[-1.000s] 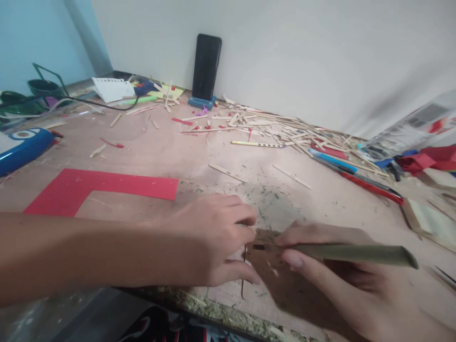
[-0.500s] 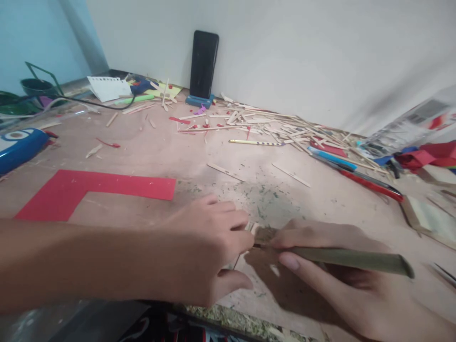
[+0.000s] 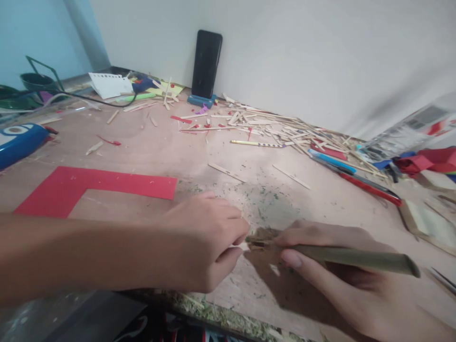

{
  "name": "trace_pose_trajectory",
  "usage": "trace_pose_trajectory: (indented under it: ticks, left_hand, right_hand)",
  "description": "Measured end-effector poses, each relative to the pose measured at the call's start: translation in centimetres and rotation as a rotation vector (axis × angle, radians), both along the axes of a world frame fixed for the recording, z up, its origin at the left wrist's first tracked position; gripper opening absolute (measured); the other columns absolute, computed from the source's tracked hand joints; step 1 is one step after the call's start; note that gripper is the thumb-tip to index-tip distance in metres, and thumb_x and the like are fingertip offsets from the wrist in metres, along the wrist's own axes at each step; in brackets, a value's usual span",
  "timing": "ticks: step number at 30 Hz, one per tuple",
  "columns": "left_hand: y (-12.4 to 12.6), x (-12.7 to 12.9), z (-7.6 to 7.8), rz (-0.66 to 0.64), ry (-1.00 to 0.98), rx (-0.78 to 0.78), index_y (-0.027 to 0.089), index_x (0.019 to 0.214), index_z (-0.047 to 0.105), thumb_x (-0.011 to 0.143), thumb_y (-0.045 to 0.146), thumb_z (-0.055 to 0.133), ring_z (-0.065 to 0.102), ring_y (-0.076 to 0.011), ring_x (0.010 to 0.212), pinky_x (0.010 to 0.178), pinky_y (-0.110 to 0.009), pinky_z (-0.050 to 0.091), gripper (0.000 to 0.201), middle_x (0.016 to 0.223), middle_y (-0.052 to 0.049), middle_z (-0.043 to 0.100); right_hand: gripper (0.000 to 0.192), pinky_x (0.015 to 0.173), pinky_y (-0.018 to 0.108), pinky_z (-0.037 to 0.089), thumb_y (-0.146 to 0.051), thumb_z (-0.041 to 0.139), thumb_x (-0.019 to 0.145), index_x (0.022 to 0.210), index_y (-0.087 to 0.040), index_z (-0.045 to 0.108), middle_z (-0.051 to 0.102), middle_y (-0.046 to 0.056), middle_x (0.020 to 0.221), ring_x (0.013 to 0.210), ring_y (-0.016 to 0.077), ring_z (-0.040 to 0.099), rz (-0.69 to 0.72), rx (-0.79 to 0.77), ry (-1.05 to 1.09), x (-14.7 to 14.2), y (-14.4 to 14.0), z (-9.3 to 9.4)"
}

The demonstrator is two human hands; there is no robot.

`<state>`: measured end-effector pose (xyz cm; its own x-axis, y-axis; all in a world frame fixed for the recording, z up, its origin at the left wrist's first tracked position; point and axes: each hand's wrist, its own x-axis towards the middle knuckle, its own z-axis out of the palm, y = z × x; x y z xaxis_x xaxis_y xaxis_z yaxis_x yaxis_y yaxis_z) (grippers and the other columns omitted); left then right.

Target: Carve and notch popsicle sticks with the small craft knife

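Note:
My right hand (image 3: 342, 270) is closed in a pen-like grip around a slim tool with a thick olive-green handle (image 3: 359, 259). The tool's narrow dark tip points left, close to my left fingertips. My left hand (image 3: 217, 242) is closed, thumb against curled fingers, with a small pale wooden piece (image 3: 244, 246) showing at the fingertips; most of it is hidden. Both hands are low over the worktable (image 3: 256, 297), almost meeting. Dark green shavings (image 3: 267, 197) lie scattered just beyond them.
A red L-shaped sheet (image 3: 117, 183) lies at left. Beyond the hands are two flat sticks, a patterned pencil (image 3: 256, 143) and a heap of wooden sticks (image 3: 270, 123). A phone (image 3: 207, 64) stands against the wall. Pens (image 3: 333, 161) and a wooden block (image 3: 427, 223) lie at right.
My left thumb has drawn in against the fingers, and the thin piece below them is now mostly hidden. The tool has shifted very slightly right; its tip shows more clearly.

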<state>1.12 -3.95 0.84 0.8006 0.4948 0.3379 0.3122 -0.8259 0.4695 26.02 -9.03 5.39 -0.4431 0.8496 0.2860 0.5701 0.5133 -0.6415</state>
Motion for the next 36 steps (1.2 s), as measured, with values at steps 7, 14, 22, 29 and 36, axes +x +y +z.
trace_pose_trajectory:
  ticks: [7,14,22,29,36]
  left_hand:
    - [0.1,0.0,0.1,0.001,0.038,-0.043,0.019,0.089,0.064,0.098,0.023,0.060,0.061,-0.0197,0.082,0.076,-0.040,0.037,0.010,0.088,-0.001,0.070]
    - [0.2,-0.1,0.2,-0.016,0.033,-0.064,0.019,0.090,0.063,0.098,0.022,0.059,0.060,-0.0194,0.083,0.078,-0.039,0.038,0.010,0.089,-0.001,0.070]
    - [0.4,0.0,-0.2,-0.016,-0.026,-0.167,0.020,0.080,0.052,0.097,0.019,0.059,0.054,-0.0180,0.076,0.072,-0.035,0.036,0.018,0.078,0.001,0.062]
    - [0.4,0.2,-0.3,-0.032,-0.016,-0.170,0.021,0.079,0.050,0.096,0.018,0.058,0.051,-0.0191,0.076,0.073,-0.035,0.033,0.019,0.078,0.000,0.060]
    - [0.3,0.2,-0.5,-0.043,-0.062,-0.150,0.021,0.080,0.048,0.098,0.016,0.055,0.049,-0.0182,0.075,0.073,-0.036,0.031,0.020,0.078,0.001,0.058]
  right_hand:
    - [0.014,0.061,0.022,0.062,-0.018,0.068,0.099,0.101,-0.029,0.076,0.082,-0.001,0.087,0.073,0.0154,0.078,0.018,0.020,-0.065,0.2,0.1,0.4]
    - [0.018,0.054,0.026,0.060,-0.016,0.067,0.098,0.104,-0.030,0.077,0.083,0.000,0.088,0.070,0.0174,0.078,0.049,0.036,-0.097,-0.2,-0.1,0.3]
    - [0.012,0.050,0.031,0.057,-0.023,0.070,0.100,0.106,-0.033,0.074,0.083,0.002,0.091,0.074,0.0232,0.080,0.046,0.133,-0.157,0.7,-0.6,-0.4]
    - [0.016,0.057,0.033,0.062,-0.021,0.069,0.100,0.110,-0.032,0.073,0.084,0.003,0.095,0.074,0.0230,0.080,0.046,0.165,-0.196,0.9,-1.4,-1.1]
    - [0.016,0.057,0.022,0.061,-0.017,0.069,0.100,0.110,-0.029,0.073,0.084,-0.001,0.093,0.069,0.0143,0.079,-0.005,0.153,-0.201,0.3,-1.1,-0.9]
